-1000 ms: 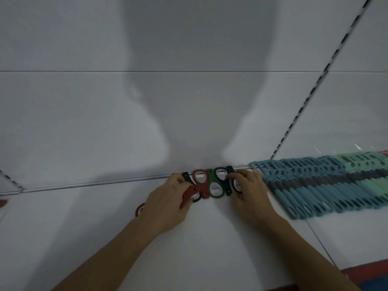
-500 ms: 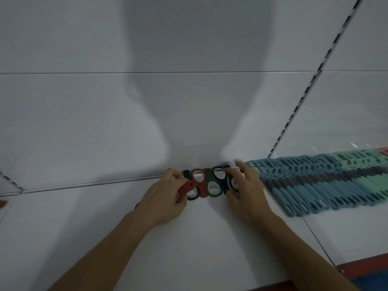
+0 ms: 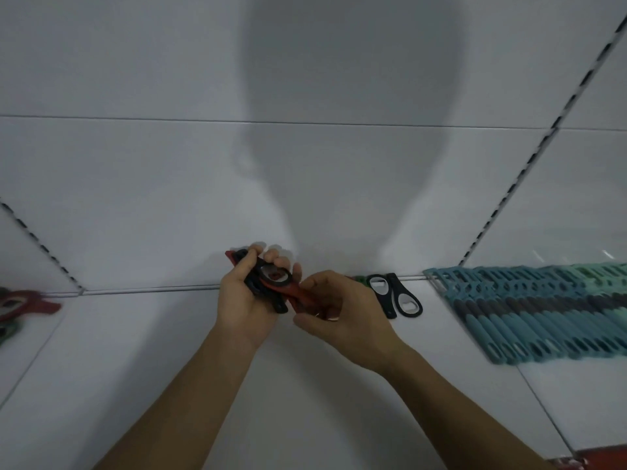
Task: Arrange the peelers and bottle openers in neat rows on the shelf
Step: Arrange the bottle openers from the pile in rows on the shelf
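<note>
Red and black bottle openers (image 3: 271, 281) sit stacked in left hand (image 3: 244, 300) above the shelf (image 3: 305, 385), fingers (image 3: 272, 257) curled round them. Right hand (image 3: 342, 310) pinches the red opener (image 3: 300, 297) sticking out of the stack. Two black openers (image 3: 403, 298) lie flat on the shelf just right of the hands. Teal peelers (image 3: 529, 313) are in a row further right.

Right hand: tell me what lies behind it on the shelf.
Behind the right hand, two black openers lie on the shelf. A green sliver peeks out beside them; the hand covers the rest, so I cannot tell what it is.
</note>
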### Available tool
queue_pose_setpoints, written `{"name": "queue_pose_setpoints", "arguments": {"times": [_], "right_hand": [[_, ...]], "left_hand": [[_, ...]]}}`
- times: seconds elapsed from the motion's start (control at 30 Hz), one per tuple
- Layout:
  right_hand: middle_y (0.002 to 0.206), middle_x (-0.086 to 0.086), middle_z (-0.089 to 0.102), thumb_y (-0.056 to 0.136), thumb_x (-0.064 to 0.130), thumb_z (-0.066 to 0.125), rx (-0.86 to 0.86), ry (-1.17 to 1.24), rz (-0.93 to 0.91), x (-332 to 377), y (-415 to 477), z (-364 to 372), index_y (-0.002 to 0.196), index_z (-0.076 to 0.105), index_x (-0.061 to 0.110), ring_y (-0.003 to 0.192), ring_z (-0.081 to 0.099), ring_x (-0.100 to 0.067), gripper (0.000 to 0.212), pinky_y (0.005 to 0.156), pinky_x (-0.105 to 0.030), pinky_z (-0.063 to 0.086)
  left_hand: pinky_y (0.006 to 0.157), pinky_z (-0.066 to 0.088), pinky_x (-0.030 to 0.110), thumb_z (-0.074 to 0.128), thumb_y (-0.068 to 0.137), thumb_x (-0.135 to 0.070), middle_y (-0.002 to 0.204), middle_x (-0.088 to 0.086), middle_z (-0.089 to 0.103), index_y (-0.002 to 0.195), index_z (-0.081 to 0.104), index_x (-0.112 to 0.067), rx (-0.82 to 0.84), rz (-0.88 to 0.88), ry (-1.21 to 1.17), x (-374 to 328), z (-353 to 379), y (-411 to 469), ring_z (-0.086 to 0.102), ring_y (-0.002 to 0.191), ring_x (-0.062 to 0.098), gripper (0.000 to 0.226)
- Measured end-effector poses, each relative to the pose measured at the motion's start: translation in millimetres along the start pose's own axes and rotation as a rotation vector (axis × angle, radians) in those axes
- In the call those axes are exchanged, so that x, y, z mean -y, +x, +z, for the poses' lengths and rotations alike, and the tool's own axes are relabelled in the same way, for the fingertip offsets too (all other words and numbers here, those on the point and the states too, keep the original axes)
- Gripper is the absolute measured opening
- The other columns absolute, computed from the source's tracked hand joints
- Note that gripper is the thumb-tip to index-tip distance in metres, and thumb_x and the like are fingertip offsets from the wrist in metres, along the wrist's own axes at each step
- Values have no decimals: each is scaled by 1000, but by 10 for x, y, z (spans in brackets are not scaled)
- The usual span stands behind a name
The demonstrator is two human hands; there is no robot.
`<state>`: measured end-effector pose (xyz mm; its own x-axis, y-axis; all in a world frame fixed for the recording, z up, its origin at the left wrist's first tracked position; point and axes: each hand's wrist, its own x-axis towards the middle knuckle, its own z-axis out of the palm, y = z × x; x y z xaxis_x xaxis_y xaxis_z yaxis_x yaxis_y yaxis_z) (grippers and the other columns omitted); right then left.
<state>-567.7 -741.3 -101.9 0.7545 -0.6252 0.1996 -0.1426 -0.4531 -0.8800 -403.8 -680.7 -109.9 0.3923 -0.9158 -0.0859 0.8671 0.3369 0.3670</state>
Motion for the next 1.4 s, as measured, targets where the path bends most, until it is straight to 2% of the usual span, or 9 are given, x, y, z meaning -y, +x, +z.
{"name": "queue_pose_setpoints", "arguments": {"times": [0.13, 0.43, 0.5, 0.63, 0.8, 0.93, 1.07, 1.17, 1.4], "right_hand": [[95, 8, 75, 80, 19, 80, -64, 14, 62, -149, -39, -62, 110, 65, 24, 85, 74, -11, 34, 79, -29, 61], [76, 12, 68, 97, 16, 63, -179, -131, 20, -350, 179, -144, 96, 67, 31, 70, 66, -8, 15, 62, -18, 51], [84, 11, 69, 95, 15, 66, -133, -116, 62, -351, 283, -158, 107, 62, 30, 75, 65, -5, 19, 65, -14, 49], [88, 7, 70, 86, 20, 77, 107, -304, 110, -353, 492, -165, 105, 68, 29, 70, 60, -1, 23, 66, -19, 46], [118, 8, 54, 93, 15, 70, -52, -383, 3, -401, 421, -79, 130, 63, 22, 77, 56, 0, 38, 78, -4, 42], [103, 3, 61, 92, 10, 67, -239, -531, -2, -515, 181, -277, 103, 73, 16, 83, 59, -13, 13, 79, -20, 51], [124, -5, 58, 89, 19, 66, -252, -866, 272, -667, -77, -552, 121, 68, 21, 115, 48, -29, 32, 93, -47, 47], [135, -8, 53, 93, 23, 62, -208, -868, 391, -780, -152, -640, 133, 62, 23, 128, 41, -31, 40, 103, -46, 42], [124, -14, 61, 86, 9, 69, -296, -712, 316, -900, -190, -613, 123, 72, 14, 118, 51, -35, 37, 99, -42, 46]], "left_hand": [[85, 59, 48, 51, 101, -24, 85, 2, 58, 87, 55, -16, -120, 67, 72, -185, -103, -12, 64, 79, 22, 16], [50, 38, 22, 58, 97, -19, 77, -3, 49, 91, 67, -20, -170, -38, 250, -401, -249, -36, 45, 63, 10, 11], [47, 38, 21, 65, 95, -14, 74, -3, 53, 86, 75, -23, -207, -50, 478, -399, -254, -39, 47, 60, 9, 16], [60, 46, 13, 71, 94, -13, 78, -17, 65, 98, 72, -24, -165, 196, 1429, -334, -308, -23, 60, 66, 0, 12], [67, 41, 19, 68, 93, -13, 88, -17, 57, 93, 64, -24, 396, 374, 2019, -255, -410, -59, 57, 79, 1, 12], [73, 41, 12, 67, 96, -30, 120, -20, 42, 126, 63, -32, 481, 274, 2179, -175, -551, -54, 53, 86, 3, 30], [70, 43, 18, 63, 98, -34, 126, -16, 37, 128, 62, -32, 421, 260, 2278, -71, -575, -47, 55, 85, 9, 30], [71, 46, 22, 63, 98, -31, 128, -11, 40, 126, 64, -27, 344, 303, 2276, -9, -526, 19, 56, 82, 10, 28], [82, 56, 35, 63, 98, -28, 133, -11, 46, 128, 65, -25, 367, 300, 2278, 68, -456, 136, 64, 100, 17, 31]]}}
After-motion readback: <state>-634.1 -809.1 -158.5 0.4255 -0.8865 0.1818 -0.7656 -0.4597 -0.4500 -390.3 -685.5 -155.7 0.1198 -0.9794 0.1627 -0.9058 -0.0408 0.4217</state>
